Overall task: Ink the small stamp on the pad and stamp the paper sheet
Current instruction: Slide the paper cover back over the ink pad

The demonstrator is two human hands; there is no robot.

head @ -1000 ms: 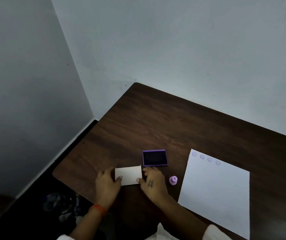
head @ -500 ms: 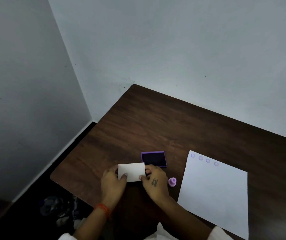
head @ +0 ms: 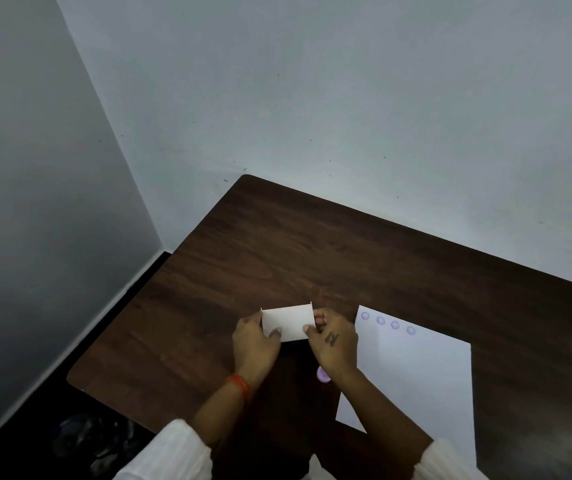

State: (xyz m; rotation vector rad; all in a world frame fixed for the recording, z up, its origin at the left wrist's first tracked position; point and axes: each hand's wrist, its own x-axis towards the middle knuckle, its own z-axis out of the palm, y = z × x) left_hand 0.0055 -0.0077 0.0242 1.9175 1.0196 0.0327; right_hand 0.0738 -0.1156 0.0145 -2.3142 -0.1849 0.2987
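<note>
Four pale purple round stamp marks (head: pixel 387 323) already line the white paper sheet's (head: pixel 426 375) top edge, right of centre. Both hands, left hand (head: pixel 255 342) and right hand (head: pixel 333 344), grip a white rectangular lid (head: pixel 288 323) at mid-frame, apparently over the hidden pad. The small purple stamp (head: pixel 322 375) sits untouched on the dark wooden surface (head: pixel 312 258), so stamping looks finished or paused.

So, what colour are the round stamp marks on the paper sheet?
Pale purple; the four marks sit in a row along the paper sheet top edge, head view.

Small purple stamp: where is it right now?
In the head view the small purple stamp stands on the table, partly hidden beneath the right hand at the wrist, just left of the paper sheet; neither hand holds it.
</note>
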